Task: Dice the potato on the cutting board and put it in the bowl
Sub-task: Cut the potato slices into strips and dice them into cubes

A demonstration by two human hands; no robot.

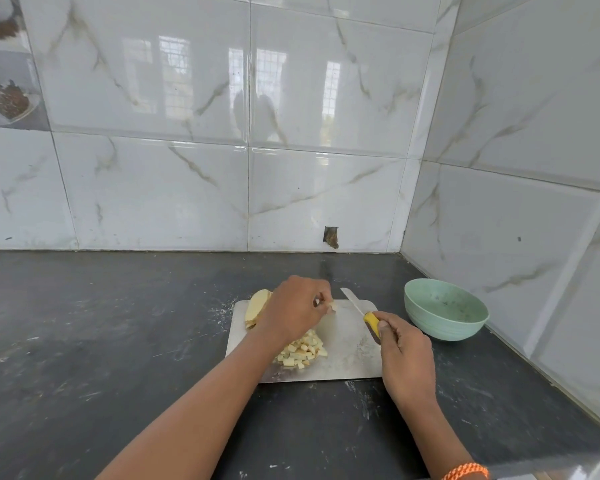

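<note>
A steel cutting board (343, 362) lies on the dark counter. A heap of diced potato (303, 349) sits near its front left. Sliced potato pieces (256, 306) lean together at the board's far left corner. My left hand (291, 306) hovers over the board's far side and pinches a small potato piece (333, 306) between its fingertips. My right hand (406, 355) grips the yellow handle of a knife (361, 308), whose blade points away over the board. A pale green bowl (445, 308) stands to the right of the board; it looks empty.
The dark counter (101, 341) stretches wide to the left of the board. Tiled walls close in behind and on the right, forming a corner just beyond the bowl. An orange band (465, 471) circles my right wrist.
</note>
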